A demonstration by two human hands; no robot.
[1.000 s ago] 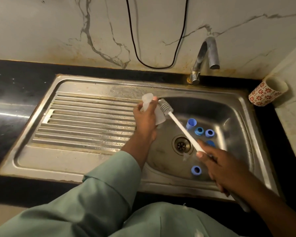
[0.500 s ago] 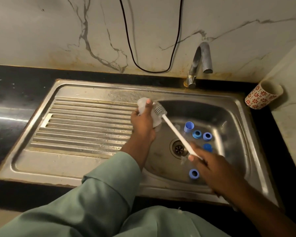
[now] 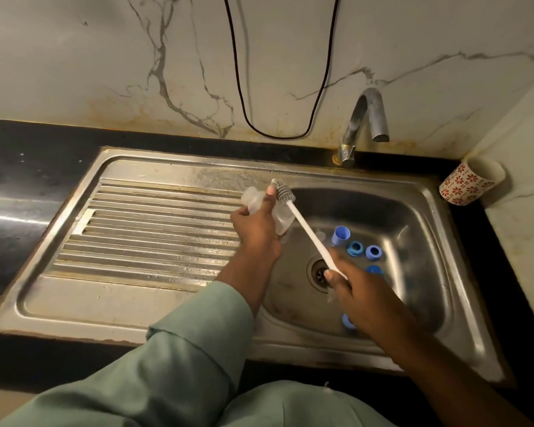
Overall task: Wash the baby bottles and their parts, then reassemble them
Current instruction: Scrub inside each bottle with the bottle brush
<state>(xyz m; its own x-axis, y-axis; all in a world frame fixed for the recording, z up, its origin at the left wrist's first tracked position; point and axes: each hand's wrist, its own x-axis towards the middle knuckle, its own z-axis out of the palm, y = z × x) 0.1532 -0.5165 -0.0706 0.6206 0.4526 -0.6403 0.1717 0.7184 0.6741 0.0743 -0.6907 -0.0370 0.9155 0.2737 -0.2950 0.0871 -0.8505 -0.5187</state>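
Left hand (image 3: 256, 229) grips the clear bottle (image 3: 282, 221) tilted over the sink (image 3: 426, 192), draining runoff. Right hand (image 3: 363, 295) fingers grip the brush (image 3: 305, 229) handle, head outside the bottle.

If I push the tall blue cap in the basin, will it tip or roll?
The tall blue cap stands upright, taller than wide, so it probably tips easily. Its round wall then likely rolls toward the drain. It looks like light plastic.

The black stone tabletop (image 3: 28, 167) carries an inset stainless steel sink (image 3: 179, 167) with a ribbed drainboard on its left. In the basin lie several blue plastic bottle rings and caps (image 3: 355, 248). A red-flowered white paper cup (image 3: 470, 184) lies tipped in the tabletop's right corner.
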